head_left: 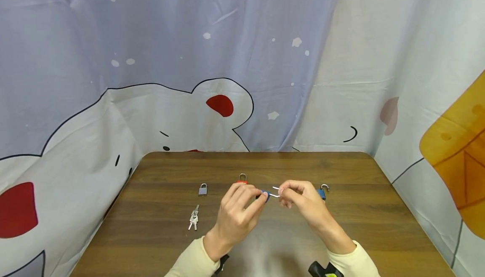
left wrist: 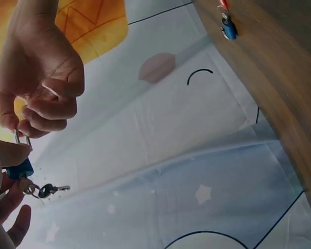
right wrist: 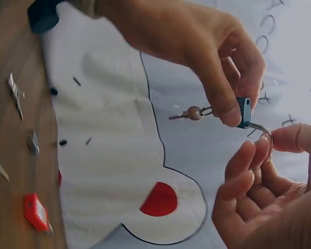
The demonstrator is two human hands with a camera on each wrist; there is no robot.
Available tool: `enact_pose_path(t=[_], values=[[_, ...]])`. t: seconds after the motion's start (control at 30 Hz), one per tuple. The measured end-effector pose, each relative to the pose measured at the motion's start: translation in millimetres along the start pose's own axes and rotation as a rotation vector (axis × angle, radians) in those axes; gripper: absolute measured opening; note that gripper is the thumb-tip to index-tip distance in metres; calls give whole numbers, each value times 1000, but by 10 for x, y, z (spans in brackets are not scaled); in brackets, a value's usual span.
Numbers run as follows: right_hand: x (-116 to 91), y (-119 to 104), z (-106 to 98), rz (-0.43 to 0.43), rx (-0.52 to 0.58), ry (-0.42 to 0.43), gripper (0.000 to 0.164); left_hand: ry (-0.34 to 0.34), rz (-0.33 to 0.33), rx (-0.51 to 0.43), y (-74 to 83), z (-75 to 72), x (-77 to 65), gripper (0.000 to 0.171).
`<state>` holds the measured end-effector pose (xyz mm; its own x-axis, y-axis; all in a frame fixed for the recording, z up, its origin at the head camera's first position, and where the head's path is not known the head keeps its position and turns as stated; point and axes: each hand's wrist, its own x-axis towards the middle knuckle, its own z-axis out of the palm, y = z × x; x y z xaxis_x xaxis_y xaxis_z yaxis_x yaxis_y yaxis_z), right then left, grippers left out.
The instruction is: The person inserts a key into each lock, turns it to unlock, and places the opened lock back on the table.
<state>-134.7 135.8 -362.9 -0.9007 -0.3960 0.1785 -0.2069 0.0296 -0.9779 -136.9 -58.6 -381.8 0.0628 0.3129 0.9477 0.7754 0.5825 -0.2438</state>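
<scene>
My left hand pinches the body of a blue padlock between thumb and fingers. The fingertips of my right hand pinch its metal shackle at the bend. In the head view one shackle end joins the body and the other looks apart from it. Keys on a ring hang at the padlock's lower end in the left wrist view. Both hands are raised over the table. Behind the right hand lies a second blue padlock with its shackle swung open.
On the wooden table lie a grey padlock with its shackle closed, a red padlock partly behind the left hand, and several silver keys at the left. A printed curtain hangs behind the table's far edge.
</scene>
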Motion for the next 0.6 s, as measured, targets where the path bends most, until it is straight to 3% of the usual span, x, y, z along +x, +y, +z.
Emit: enact_pose_path(t=[0.13, 0.3, 0.43, 0.6], values=[[37, 59, -52, 79, 161, -135, 19, -6, 37, 39, -10, 10, -20, 8], [50, 96, -67, 104, 165, -161, 21, -26, 6, 15, -17, 20, -80, 3], [22, 61, -88, 61, 130, -118, 23, -39, -73, -61, -22, 20, -110, 7], [-21, -46, -133, -108, -21, 59, 22, -45, -208, -188, -5, 14, -110, 16]])
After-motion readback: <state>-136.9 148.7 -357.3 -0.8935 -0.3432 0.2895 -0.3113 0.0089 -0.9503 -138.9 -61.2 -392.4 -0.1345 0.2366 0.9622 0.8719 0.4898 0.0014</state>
